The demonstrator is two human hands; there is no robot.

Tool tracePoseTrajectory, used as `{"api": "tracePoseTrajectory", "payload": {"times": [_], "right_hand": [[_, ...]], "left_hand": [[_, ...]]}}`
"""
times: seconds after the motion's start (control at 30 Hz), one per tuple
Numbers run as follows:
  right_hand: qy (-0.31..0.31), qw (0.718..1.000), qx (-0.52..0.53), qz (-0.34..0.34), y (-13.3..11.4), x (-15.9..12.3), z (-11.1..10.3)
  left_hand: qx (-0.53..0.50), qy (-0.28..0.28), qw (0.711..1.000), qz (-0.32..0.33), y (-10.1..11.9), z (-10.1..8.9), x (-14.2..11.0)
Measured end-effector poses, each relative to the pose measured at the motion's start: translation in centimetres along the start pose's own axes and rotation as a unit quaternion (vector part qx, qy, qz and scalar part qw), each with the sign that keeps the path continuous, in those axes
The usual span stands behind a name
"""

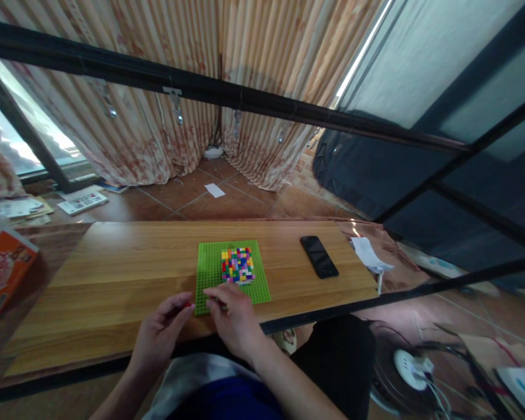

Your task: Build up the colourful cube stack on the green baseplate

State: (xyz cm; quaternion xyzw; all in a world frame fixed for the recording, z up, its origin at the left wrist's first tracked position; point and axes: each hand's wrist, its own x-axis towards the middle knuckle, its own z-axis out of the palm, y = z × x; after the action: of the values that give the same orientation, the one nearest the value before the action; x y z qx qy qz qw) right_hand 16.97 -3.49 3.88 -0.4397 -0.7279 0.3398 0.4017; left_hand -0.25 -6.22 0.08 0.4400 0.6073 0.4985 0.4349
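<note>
A green studded baseplate (206,262) lies on the wooden table, and a block of many-coloured toy bricks (237,265) stands on it right of its middle. At the plate's left front corner, my left hand (161,329) is closed, with a small red toy brick (188,304) between thumb and fingers. My right hand (235,318) is over the plate's front part, just in front of the brick block. Its thumb and fingers are curled together; whatever they may hold is too small or hidden to make out.
A black phone (319,256) rests on the table (126,262) to the right. Beyond that lies white paper (370,254). An orange box (6,274) is at the left. A dark metal bar (192,81) crosses above, before the curtains (157,134). A power strip (410,368) is low at right.
</note>
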Motion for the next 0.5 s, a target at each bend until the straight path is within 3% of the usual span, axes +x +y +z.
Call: {"api": "tracePoseTrajectory", "payload": {"times": [0.1,0.2,0.37,0.5], "right_hand": [[-0.039,0.999,0.025,0.011,0.1,-1.3,1.2],[-0.036,0.997,0.069,0.021,0.0,-1.8,1.3],[-0.002,0.992,0.124,0.024,-0.7,-1.6,0.2],[0.031,0.988,0.145,0.030,-0.8,-1.5,-0.3]], "left_hand": [[-0.103,-0.038,0.990,-0.091,1.2,0.8,-1.2],[-0.190,-0.059,0.968,-0.156,2.3,1.2,-1.8],[-0.252,-0.059,0.952,-0.162,3.3,1.6,-1.8],[-0.242,-0.061,0.957,-0.144,3.8,1.8,-2.0]]}}
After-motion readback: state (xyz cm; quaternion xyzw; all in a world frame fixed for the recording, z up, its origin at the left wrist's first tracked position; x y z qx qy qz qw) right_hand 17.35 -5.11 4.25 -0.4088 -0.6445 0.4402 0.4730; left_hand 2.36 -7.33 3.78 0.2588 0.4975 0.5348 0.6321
